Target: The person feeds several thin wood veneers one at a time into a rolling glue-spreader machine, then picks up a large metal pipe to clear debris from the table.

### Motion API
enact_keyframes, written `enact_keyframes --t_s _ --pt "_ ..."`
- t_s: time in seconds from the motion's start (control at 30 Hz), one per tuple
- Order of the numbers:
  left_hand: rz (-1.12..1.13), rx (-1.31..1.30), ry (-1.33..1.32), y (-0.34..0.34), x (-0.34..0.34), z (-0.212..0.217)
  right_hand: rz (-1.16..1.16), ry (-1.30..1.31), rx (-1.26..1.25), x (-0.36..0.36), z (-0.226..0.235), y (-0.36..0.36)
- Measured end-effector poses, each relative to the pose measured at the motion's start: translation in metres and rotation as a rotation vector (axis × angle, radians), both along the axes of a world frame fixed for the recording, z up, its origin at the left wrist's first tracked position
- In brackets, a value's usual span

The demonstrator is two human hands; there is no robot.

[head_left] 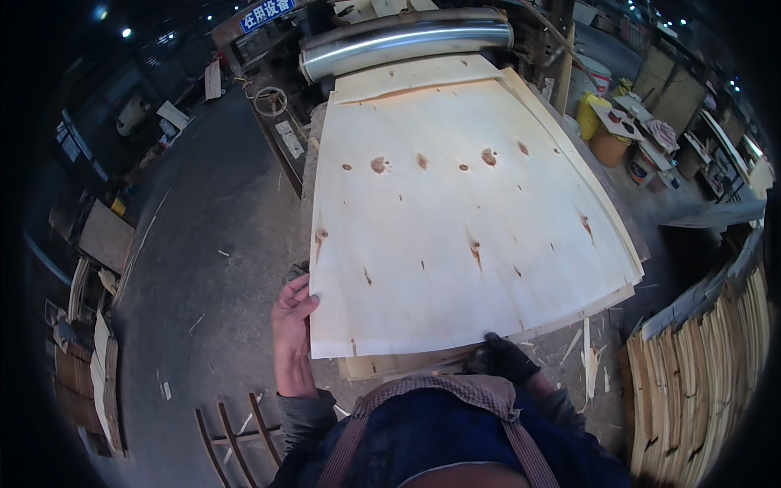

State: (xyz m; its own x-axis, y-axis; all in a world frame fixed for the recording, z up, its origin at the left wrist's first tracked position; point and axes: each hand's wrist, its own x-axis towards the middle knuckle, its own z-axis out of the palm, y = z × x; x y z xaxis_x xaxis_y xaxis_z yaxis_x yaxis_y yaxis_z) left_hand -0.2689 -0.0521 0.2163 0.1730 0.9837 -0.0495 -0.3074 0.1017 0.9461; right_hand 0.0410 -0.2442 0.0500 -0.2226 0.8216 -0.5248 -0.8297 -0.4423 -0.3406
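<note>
A large pale wood veneer sheet (423, 244) with brown knots lies on a stack of similar sheets in front of me. My bare left hand (291, 317) pinches its left edge near the close corner, thumb by the edge and the other fingers partly hidden. At the near edge, right of the middle, my right hand (506, 358) in a dark glove is closed on the sheet, its thumb over the rim; the fingers underneath are hidden. The lower sheets (569, 319) stick out unevenly along the right and near sides.
Beyond the stack is a machine with a shiny metal roller (407, 39). Upright veneer bundles (700, 382) stand at the right, near buckets (612, 138). A slatted frame (236, 435) lies on the floor at lower left, and wood scraps (592, 358) at the right.
</note>
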Motion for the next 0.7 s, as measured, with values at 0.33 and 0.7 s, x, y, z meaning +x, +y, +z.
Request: enact_keyframes --t_s 0.33,0.7 --pt "0.251 0.214 0.926 0.076 -0.085 -0.162 0.023 -0.073 0.143 0.018 -0.021 0.101" --pt "0.178 0.157 1.442 -0.018 -0.014 -0.221 -0.192 0.168 0.337 0.066 -0.049 0.301"
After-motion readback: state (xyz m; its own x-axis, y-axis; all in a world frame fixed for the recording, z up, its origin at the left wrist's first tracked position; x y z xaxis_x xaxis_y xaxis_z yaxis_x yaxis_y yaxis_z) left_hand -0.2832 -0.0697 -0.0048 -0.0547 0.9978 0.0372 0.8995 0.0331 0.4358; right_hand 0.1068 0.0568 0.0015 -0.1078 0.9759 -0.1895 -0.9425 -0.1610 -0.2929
